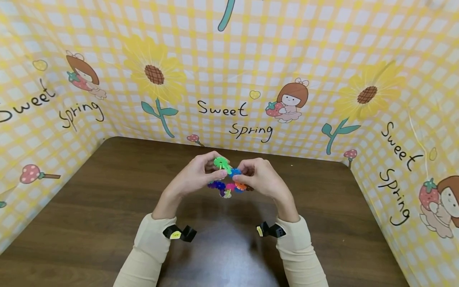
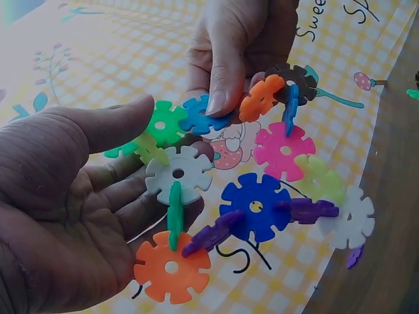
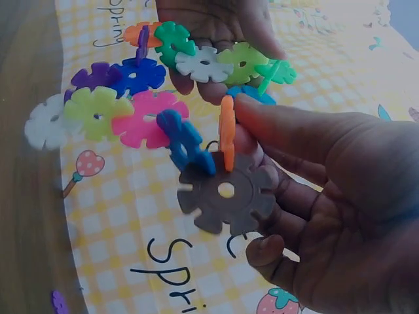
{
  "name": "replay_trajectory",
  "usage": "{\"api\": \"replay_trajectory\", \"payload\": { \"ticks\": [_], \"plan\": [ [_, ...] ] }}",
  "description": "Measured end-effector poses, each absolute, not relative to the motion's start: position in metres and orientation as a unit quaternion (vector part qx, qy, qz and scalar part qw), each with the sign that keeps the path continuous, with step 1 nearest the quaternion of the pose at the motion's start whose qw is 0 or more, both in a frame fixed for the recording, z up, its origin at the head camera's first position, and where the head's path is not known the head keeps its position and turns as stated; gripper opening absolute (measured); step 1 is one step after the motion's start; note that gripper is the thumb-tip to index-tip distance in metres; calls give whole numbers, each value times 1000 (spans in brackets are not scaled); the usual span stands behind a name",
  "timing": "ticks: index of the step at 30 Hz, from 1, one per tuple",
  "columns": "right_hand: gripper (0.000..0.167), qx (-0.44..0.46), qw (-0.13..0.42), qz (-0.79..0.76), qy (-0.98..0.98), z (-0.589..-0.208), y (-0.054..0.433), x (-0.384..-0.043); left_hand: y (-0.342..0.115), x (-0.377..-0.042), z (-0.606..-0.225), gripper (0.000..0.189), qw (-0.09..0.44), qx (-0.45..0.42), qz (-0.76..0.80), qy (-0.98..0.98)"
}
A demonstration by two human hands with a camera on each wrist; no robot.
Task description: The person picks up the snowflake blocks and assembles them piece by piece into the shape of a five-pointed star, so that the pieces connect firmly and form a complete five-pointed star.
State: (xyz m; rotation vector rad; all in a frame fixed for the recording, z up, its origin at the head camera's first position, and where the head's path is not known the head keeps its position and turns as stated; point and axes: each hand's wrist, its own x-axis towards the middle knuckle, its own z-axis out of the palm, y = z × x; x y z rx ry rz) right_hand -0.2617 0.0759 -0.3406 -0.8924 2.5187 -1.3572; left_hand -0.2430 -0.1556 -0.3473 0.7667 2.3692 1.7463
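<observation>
Both hands hold up one loop of linked plastic snowflake discs over the table. My left hand [image 1: 195, 173] pinches it at a bright green snowflake disc [image 1: 220, 162], thumb in front and fingers behind. My right hand [image 1: 263, 177] pinches the neighbouring blue snowflake disc [image 2: 196, 116] between thumb and fingers. In the left wrist view these two discs meet edge to edge. White, orange, dark blue and pink discs [image 2: 284, 151] hang lower in the loop, slotted together at angles. A brown disc [image 3: 226, 193] sits near my right fingers, joined to an orange disc [image 3: 227, 134].
A dark brown wooden table [image 1: 215, 247] lies below the hands. Yellow checked cloth [image 1: 222, 67] with printed flowers and figures encloses its back and sides. A small purple piece [image 3: 59, 302] shows at the lower left of the right wrist view.
</observation>
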Motion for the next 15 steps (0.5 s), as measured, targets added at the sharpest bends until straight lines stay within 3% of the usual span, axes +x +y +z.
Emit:
{"api": "replay_trajectory", "payload": {
  "ticks": [8,15],
  "plan": [
    [16,-327,51,-424,843,-341,76,-263,-153,-238,-345,19,30,259,523,811],
    [16,-316,71,-473,819,-344,73,-264,-154,-240,-344,17,23,244,536,808]
  ]
}}
